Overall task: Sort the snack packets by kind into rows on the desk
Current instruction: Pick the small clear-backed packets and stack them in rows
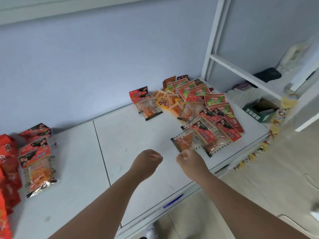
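Red row (37,157) lying sorted at nine o'clock; mixed heap (203,107) waiting at two; my left hand (150,159), right hand (188,157) grips curling empty.

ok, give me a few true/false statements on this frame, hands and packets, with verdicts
1. The left hand and the right hand are both curled fists holding no packet. True.
2. The green packets lie at the left end of the desk. False: they sit in the mixed pile at the far right.
3. At the left, red-topped clear packets are stacked. True.
4. The yellow packets are in the left hand. False: they lie in the mixed pile, beside the green packets.
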